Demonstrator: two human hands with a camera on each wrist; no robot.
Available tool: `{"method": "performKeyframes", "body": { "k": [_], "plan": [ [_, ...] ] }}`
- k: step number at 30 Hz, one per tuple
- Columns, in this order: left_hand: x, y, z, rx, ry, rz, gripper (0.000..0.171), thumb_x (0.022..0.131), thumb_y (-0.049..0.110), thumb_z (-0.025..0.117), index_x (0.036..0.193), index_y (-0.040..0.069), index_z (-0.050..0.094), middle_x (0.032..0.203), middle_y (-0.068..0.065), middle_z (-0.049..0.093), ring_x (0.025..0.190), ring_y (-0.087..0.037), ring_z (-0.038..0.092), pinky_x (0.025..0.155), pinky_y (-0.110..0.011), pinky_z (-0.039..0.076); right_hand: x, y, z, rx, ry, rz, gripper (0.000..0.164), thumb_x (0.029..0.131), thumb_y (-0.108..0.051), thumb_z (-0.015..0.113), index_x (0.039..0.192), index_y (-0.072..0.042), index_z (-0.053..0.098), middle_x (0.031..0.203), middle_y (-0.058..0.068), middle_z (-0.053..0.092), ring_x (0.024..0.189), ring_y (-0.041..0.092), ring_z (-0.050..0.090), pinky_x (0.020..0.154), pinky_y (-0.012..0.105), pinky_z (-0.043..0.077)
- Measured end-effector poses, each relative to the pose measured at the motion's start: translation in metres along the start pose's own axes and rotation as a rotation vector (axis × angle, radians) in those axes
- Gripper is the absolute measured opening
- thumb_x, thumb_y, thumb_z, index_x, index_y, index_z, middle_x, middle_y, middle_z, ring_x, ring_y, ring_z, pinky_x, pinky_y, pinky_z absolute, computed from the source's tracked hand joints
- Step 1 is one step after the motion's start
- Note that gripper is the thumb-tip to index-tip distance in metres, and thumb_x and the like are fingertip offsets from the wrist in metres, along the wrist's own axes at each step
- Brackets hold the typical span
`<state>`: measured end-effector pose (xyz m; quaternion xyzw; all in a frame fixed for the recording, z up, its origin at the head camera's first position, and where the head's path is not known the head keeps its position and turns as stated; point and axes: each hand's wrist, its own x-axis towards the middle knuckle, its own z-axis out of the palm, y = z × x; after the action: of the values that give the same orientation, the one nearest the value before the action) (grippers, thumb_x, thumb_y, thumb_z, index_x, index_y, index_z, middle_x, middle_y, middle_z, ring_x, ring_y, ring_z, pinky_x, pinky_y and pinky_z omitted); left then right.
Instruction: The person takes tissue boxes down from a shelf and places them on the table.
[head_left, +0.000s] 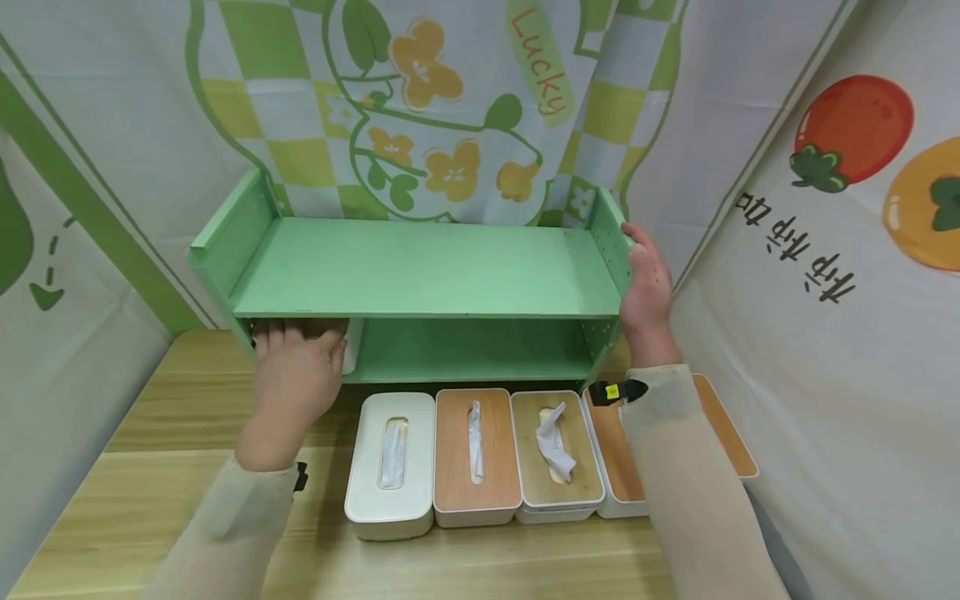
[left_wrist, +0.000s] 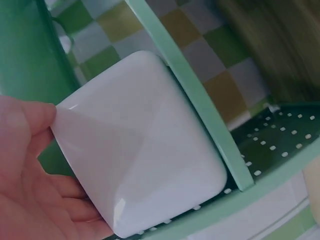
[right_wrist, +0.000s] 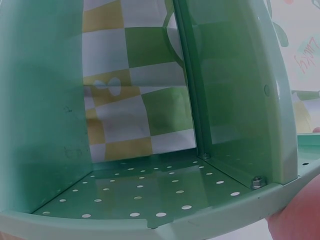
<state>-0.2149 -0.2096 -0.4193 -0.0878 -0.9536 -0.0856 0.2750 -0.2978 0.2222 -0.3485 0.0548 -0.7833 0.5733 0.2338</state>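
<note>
A green two-tier shelf (head_left: 420,267) stands on the wooden table. My left hand (head_left: 296,379) reaches into the left end of its lower compartment and holds a white tissue box (left_wrist: 140,145). The left wrist view shows the thumb on one side of the box and the fingers on the other. Under the upper board, the box's far part is hidden. My right hand (head_left: 648,292) rests against the outside of the right side panel (head_left: 611,242), its fingers pointing up towards the top edge. In the right wrist view, only a bit of that hand shows beside the panel.
In front of the shelf stands a row of tissue boxes: a white one (head_left: 367,492), a brown-topped one (head_left: 453,467), a light wood-topped one (head_left: 525,458). Another brown-topped box (head_left: 611,450) lies partly under my right sleeve. Patterned cloth (head_left: 457,108) hangs behind.
</note>
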Motion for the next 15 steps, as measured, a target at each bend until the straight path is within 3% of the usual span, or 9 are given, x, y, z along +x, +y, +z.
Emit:
{"method": "performKeyframes", "body": {
  "k": [5,8,12,15],
  "plan": [
    [-0.007,0.013,-0.007,-0.021,-0.016,-0.004,0.027,0.097,0.024,0.061,0.117,0.009,0.069,0.1,-0.043,0.05,0.106,-0.062,0.044,0.098,-0.069,0.026,0.001,0.0,0.0,0.001,0.001,0.003,0.048,0.107,-0.043,0.03,0.147,-0.026,0.05,0.156,-0.009,0.034,0.14,0.009,0.025,0.114,0.041,0.017],
    [-0.009,0.018,-0.013,-0.032,-0.08,-0.024,0.036,0.095,0.03,0.062,0.125,0.01,0.067,0.111,-0.047,0.047,0.114,-0.064,0.039,0.102,-0.07,0.021,0.001,-0.001,0.0,-0.002,0.002,0.005,0.048,0.107,-0.044,0.03,0.147,-0.026,0.05,0.156,-0.008,0.034,0.14,0.009,0.026,0.114,0.041,0.017],
    [-0.006,0.014,-0.014,-0.039,-0.16,-0.039,0.048,0.094,0.041,0.063,0.131,0.012,0.063,0.119,-0.053,0.041,0.121,-0.068,0.031,0.103,-0.073,0.014,0.0,-0.001,-0.001,-0.005,0.0,0.009,0.048,0.107,-0.044,0.03,0.147,-0.026,0.05,0.157,-0.008,0.034,0.14,0.009,0.025,0.114,0.041,0.017],
    [-0.004,0.009,-0.01,-0.041,-0.175,-0.037,0.049,0.095,0.044,0.061,0.132,0.013,0.062,0.12,-0.055,0.039,0.122,-0.07,0.028,0.102,-0.074,0.013,-0.001,-0.002,-0.001,-0.007,-0.006,0.022,0.048,0.107,-0.044,0.03,0.148,-0.028,0.049,0.157,-0.009,0.033,0.141,0.01,0.024,0.114,0.042,0.016]
  ]
}}
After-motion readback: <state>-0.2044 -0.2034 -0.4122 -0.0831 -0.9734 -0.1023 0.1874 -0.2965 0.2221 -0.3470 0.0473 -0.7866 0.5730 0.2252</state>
